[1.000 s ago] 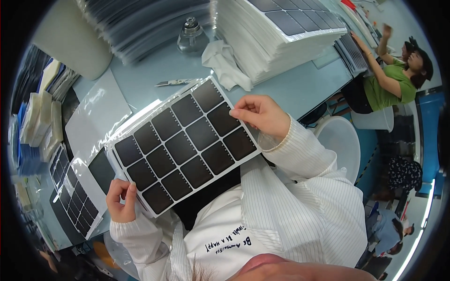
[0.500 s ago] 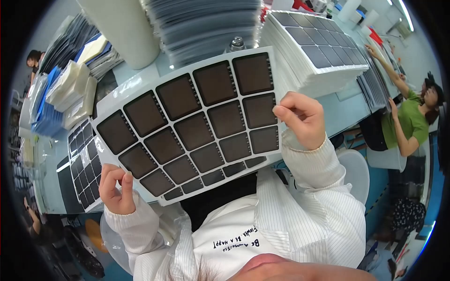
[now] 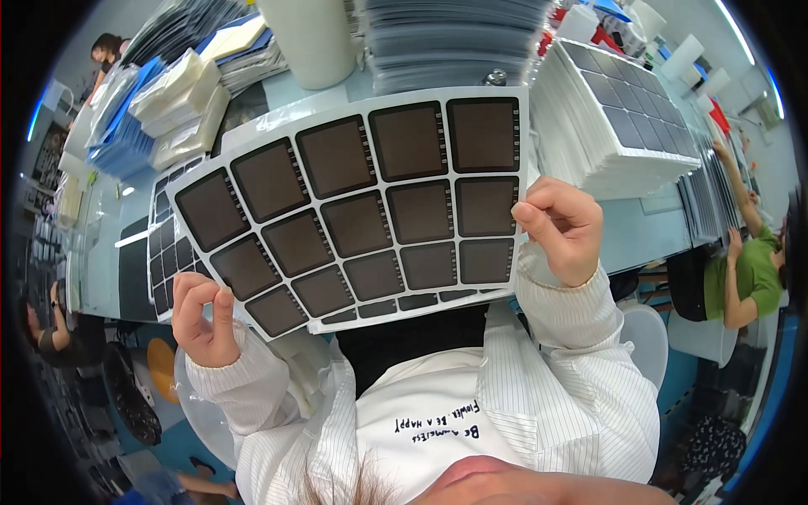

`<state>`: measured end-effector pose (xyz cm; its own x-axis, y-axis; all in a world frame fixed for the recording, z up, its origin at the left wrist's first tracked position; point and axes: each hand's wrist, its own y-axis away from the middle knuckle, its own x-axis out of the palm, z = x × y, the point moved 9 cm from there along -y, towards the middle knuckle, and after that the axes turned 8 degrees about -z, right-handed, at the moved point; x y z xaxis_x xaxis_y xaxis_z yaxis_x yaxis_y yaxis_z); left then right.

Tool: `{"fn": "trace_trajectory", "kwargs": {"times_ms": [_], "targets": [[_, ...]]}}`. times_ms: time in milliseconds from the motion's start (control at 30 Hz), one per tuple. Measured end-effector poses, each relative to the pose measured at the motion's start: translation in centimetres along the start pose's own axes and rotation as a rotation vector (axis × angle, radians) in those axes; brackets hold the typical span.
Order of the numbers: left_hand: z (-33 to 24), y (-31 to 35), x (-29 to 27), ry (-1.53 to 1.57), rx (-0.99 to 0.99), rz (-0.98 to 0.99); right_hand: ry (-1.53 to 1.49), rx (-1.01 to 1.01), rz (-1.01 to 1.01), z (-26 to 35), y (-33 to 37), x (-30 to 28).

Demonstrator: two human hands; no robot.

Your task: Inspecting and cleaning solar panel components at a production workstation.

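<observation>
A white sheet bearing a grid of dark brown squares with black borders (image 3: 358,225) is held up in front of me, above the table's near edge. My left hand (image 3: 204,320) pinches its lower left edge between thumb and fingers. On the opposite side, my right hand (image 3: 566,229) grips the right edge, its thumb on the front face. Below the sheet's lower border, a strip of another sheet with dark squares (image 3: 376,310) shows; most of it is hidden.
Behind the sheet rise a tall stack of grey sheets (image 3: 446,46) and a thick pale roll (image 3: 307,42). A stack of square-patterned sheets (image 3: 627,105) stands right, packaged bundles (image 3: 185,109) left. A person in green (image 3: 745,278) works at far right.
The view has turned, so the table and its stacks sit farther right in the picture. The sheet's lower edge looks more level. Both hands keep their hold.
</observation>
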<state>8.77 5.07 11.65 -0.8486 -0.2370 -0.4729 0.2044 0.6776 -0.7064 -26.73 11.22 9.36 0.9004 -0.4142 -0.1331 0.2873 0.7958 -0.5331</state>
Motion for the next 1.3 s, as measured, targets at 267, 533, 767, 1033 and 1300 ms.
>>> {"fn": "trace_trajectory", "kwargs": {"times_ms": [267,533,767,1033,1300], "targets": [[-3.1,1.6,0.4,-0.128,-0.126,-0.061,-0.116,0.062,0.087,-2.4,-0.9,-1.4],[-2.9,2.2,0.4,-0.122,-0.115,-0.089,-0.083,0.053,0.111,-3.0,-0.9,-1.3],[-2.4,2.3,0.2,-0.119,-0.061,-0.101,-0.039,-0.01,0.083,-2.1,-0.9,-1.2],[-2.0,1.4,0.6,-0.035,0.068,-0.054,0.082,-0.095,-0.021,-0.3,0.9,-2.1],[-0.5,0.0,1.3,0.167,0.217,-0.011,0.33,-0.068,-0.297,3.5,5.1,-2.8]]}}
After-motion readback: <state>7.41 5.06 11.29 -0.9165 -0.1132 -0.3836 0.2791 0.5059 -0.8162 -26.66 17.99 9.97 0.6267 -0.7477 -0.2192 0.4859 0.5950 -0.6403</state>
